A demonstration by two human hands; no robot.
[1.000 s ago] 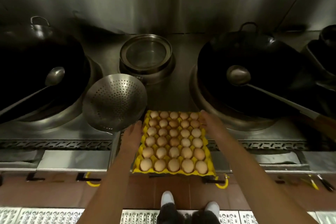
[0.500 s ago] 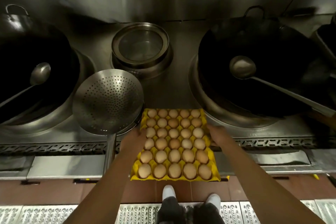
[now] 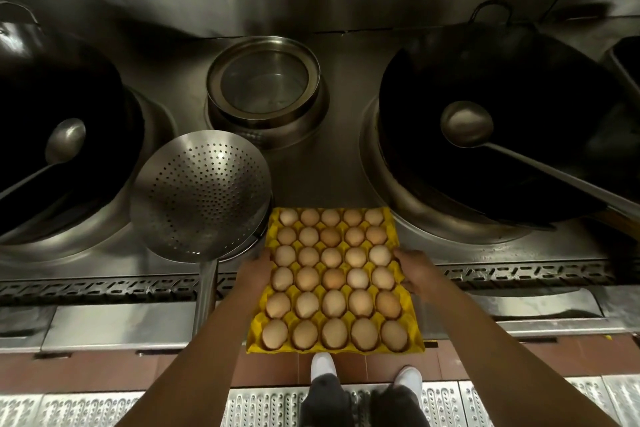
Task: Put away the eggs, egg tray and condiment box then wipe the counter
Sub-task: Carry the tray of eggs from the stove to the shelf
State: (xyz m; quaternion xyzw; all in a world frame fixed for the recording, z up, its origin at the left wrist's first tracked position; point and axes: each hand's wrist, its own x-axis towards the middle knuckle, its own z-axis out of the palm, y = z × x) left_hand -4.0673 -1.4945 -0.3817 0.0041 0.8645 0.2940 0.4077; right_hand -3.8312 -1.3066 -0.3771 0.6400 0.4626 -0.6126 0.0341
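Here the yellow egg tray, filled with 30 eggs, juts off the front of the steel table, gripped at mid-length by the left hand and the right hand, fingers curled under its long edges. Lifting well probably means keeping it level and supporting it underneath, since such trays sag. The perforated skimmer sits just beside the tray's left edge and a wok ring near its right, so the open room is back toward the body.
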